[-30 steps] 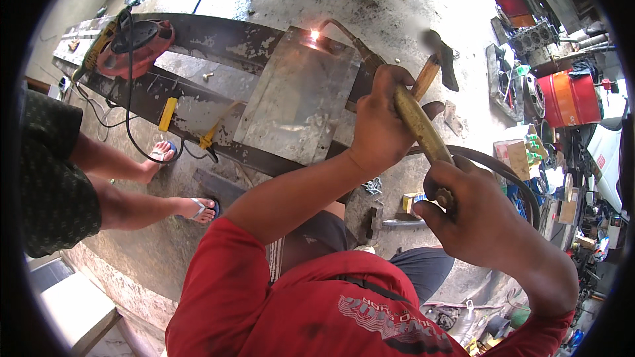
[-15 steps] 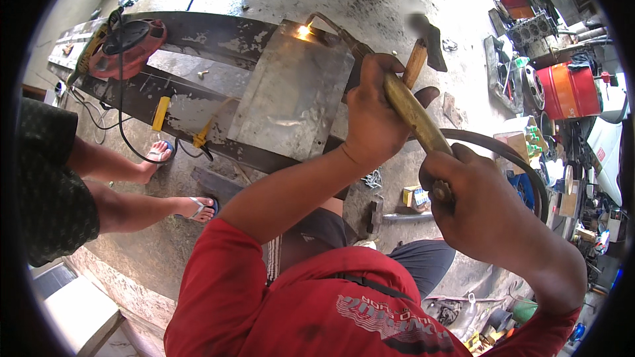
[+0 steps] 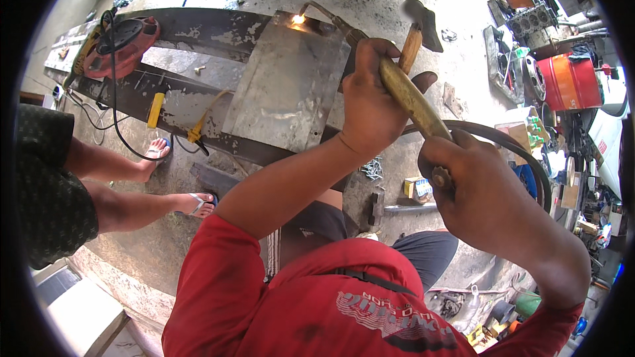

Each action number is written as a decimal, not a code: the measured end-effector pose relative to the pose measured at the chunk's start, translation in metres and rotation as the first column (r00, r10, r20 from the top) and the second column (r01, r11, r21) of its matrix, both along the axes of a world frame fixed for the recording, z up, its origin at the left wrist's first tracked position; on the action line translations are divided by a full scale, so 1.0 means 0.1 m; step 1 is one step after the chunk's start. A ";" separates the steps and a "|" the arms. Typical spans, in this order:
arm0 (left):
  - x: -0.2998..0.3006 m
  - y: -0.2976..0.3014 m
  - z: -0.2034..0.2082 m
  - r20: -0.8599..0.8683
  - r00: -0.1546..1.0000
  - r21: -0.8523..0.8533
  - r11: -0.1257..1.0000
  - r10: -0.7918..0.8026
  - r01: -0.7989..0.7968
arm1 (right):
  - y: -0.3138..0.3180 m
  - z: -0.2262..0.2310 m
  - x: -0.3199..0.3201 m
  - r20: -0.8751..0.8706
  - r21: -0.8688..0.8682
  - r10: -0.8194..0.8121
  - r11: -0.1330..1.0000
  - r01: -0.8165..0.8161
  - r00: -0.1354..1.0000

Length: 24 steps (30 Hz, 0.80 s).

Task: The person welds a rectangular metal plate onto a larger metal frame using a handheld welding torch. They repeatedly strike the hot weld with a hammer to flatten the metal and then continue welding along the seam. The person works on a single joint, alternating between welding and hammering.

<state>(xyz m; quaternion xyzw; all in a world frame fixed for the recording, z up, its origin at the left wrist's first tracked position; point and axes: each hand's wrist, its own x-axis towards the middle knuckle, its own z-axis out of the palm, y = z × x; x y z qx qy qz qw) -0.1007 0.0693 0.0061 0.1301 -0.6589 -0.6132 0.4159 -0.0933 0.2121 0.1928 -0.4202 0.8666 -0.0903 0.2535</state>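
My right hand [image 3: 476,192] is closed round the rear of a brass gas torch [image 3: 415,106], by its valve knob [image 3: 442,176]. Farther forward, my left hand [image 3: 374,102] wraps the torch body with the thumb sticking out. A hammer [image 3: 411,49] with a wooden handle rises from the same hand, its dark head up; its lower handle is hidden behind the torch. From the bent torch tip [image 3: 317,8] a bright flame [image 3: 299,19] meets the far edge of a grey metal plate [image 3: 281,82]. That plate lies across dark steel beams [image 3: 205,33].
A red and black power tool [image 3: 122,46] with a cord rests on the beams at left, near a yellow block [image 3: 155,111]. Another person's legs [image 3: 126,208] stand close by. The dark hose [image 3: 522,149] loops at right. Beyond it are a red-orange drum [image 3: 569,84] and an engine part [image 3: 529,20].
Both hands, torch and hammer sit slightly higher in the picture, as the view shifts a little. The flame stays at nearly the same spot on the plate's far edge; both grips are kept.
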 end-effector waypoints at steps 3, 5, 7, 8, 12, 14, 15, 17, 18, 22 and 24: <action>0.01 0.00 -0.01 0.003 1.000 0.016 1.000 -0.013 0.013 | -0.06 0.08 0.00 0.035 0.088 0.000 0.996 -0.003 0.999; -0.02 0.00 -0.03 -0.017 1.000 0.013 1.000 0.000 0.000 | -0.06 0.10 0.00 0.040 0.093 -0.008 0.996 0.004 0.999; -0.04 0.00 -0.06 -0.041 0.999 0.001 0.999 0.034 -0.034 | -0.06 0.08 0.00 0.040 0.080 -0.016 0.997 0.012 0.999; -0.04 0.00 -0.07 -0.040 0.999 -0.002 0.999 0.037 -0.037 | -0.04 0.05 0.01 0.036 0.065 -0.022 0.998 0.019 0.999; -0.05 0.00 -0.08 -0.052 0.998 0.000 0.999 0.034 -0.034 | -0.04 0.05 0.01 0.037 0.077 -0.047 0.996 0.044 0.998; -0.03 0.00 -0.08 -0.030 0.999 0.013 1.000 0.012 -0.012 | -0.06 0.08 0.00 0.043 0.090 -0.016 0.996 0.012 0.999; 0.01 0.00 -0.02 -0.003 1.000 0.021 1.000 -0.010 0.010 | -0.06 0.10 0.00 0.045 0.095 -0.002 0.995 -0.002 0.999; 0.02 0.01 0.01 0.018 1.000 0.021 0.999 -0.025 0.025 | -0.05 0.09 0.00 0.039 0.087 -0.003 0.996 -0.001 0.999; 0.02 0.01 0.01 0.014 1.000 0.011 1.000 -0.015 0.015 | -0.05 0.09 0.00 0.037 0.083 -0.001 0.997 -0.002 0.999; 0.00 0.00 -0.03 -0.025 1.000 -0.007 1.000 -0.001 0.001 | -0.05 0.07 0.00 0.040 0.076 0.002 0.997 -0.005 0.999; -0.04 0.00 -0.07 -0.052 0.998 -0.027 0.999 0.036 -0.038 | -0.04 0.06 0.00 0.035 0.061 0.011 0.998 -0.013 0.999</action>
